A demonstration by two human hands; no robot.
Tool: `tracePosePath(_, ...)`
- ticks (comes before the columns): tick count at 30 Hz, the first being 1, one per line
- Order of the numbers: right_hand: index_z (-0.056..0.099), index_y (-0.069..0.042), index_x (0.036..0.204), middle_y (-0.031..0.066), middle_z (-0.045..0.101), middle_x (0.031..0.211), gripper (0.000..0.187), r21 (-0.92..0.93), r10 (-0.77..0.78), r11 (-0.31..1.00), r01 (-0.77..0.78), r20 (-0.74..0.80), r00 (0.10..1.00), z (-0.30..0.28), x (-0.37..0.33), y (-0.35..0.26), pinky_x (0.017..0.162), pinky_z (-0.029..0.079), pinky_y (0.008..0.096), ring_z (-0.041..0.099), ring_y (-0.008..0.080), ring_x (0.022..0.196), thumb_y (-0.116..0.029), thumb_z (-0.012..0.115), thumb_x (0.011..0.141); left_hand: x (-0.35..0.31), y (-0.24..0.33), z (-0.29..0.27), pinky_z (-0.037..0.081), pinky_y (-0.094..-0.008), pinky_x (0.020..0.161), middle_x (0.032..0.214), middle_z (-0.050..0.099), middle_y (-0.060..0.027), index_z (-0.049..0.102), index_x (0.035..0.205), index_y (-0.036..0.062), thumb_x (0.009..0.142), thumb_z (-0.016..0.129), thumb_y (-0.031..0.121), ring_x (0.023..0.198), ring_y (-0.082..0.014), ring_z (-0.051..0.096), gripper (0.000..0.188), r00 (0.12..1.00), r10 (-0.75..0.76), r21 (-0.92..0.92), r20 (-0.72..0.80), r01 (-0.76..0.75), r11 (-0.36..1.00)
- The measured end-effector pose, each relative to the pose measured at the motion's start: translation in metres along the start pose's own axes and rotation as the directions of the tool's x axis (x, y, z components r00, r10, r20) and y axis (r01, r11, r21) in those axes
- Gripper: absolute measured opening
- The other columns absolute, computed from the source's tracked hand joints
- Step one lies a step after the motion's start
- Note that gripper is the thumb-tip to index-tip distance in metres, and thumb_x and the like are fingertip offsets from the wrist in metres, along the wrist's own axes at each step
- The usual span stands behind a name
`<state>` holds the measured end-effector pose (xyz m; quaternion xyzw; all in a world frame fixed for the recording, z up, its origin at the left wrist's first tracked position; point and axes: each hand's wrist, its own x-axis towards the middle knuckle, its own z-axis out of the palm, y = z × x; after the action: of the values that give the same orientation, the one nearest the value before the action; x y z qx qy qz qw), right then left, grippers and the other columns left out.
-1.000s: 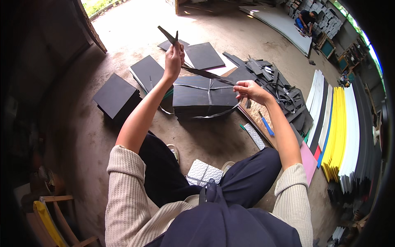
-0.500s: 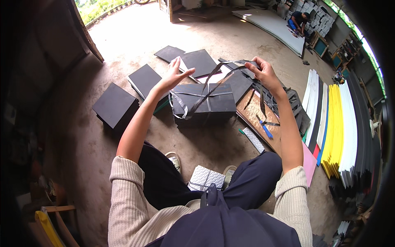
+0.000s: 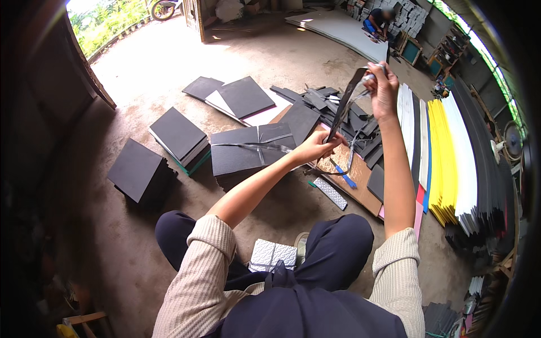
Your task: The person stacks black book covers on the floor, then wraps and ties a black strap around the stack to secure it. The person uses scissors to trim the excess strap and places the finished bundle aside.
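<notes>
A stack of black foam-like sheets (image 3: 231, 160) stands on the floor in front of me, with thin plastic strapping crossed over its top. My left hand (image 3: 320, 149), just right of the stack, is closed on a black plastic strap (image 3: 342, 107). Higher up and farther right, my right hand (image 3: 383, 90) grips the same strap's upper part, bunched with a paler, shiny length. Between the two hands the strap runs slanting, and loose loops hang below it. A thin length also leads from the stack's top toward my left hand.
More black sheet stacks (image 3: 135, 169) sit to the left. Behind lie black offcuts (image 3: 324, 101); a blue-handled tool (image 3: 345, 177) rests on a brown board (image 3: 360, 194). A tied white textured bundle (image 3: 273, 254) lies between my legs. Yellow sheets (image 3: 445, 158) stand right; a person (image 3: 376, 22) crouches far off.
My left hand has moved right, from beyond the stack's left side to its right side, and has closed on the strap. My right hand has risen and shifted right, drawing the strap up.
</notes>
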<state>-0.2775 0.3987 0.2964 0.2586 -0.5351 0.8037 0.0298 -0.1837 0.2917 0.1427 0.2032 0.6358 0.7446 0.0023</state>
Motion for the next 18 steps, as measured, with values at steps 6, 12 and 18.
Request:
tracePosePath(6, 0.049, -0.013, 0.069, 0.001, 0.052, 0.061, 0.015, 0.006, 0.044, 0.999, -0.044, -0.235, 0.971, -0.14, -0.008, 0.006, 0.047, 0.037, 0.0212, 0.045, 0.0066, 0.05, -0.015, 0.062, 0.077, -0.025, -0.027, -0.044, 0.038, -0.0225, 0.064, 0.069, 0.041, 0.004, 0.051, 0.093, 0.0065, 0.093, 0.044, 0.036, 0.066, -0.0055, 0.04, 0.03, 0.878, 0.083, -0.248, -0.472, -0.223, 0.943)
tracePosePath(12, 0.046, -0.008, 0.064, 0.0028, 0.046, 0.059, 0.027, 0.261, 0.765, 0.594, -0.761, 0.109, 0.635, -0.132, -0.11, 0.137, 0.076, 0.049, 0.0356, 0.049, 0.0148, 0.061, -0.023, 0.054, 0.085, 0.008, 0.044, -0.051, 0.04, -0.0329, 0.084, 0.086, 0.046, -0.0022, 0.043, 0.097, 0.0102, 0.09, 0.044, 0.045, 0.082, -0.0127, 0.047, 0.035, 0.603, -0.038, -0.33, -0.797, -0.381, 0.864)
tracePosePath(18, 0.021, 0.005, 0.132, 0.022, 0.026, 0.135, 0.075, -0.166, 0.825, 0.564, -0.809, 0.152, 0.544, -0.083, -0.127, 0.136, 0.097, 0.035, 0.0429, 0.033, 0.0365, 0.122, -0.045, 0.052, 0.085, 0.009, 0.074, -0.072, 0.026, -0.0217, 0.043, 0.056, 0.028, 0.0032, 0.027, 0.071, 0.0122, 0.094, 0.036, 0.04, 0.045, -0.0066, 0.024, 0.037, 0.545, 0.224, -0.136, -0.808, -0.543, 0.829)
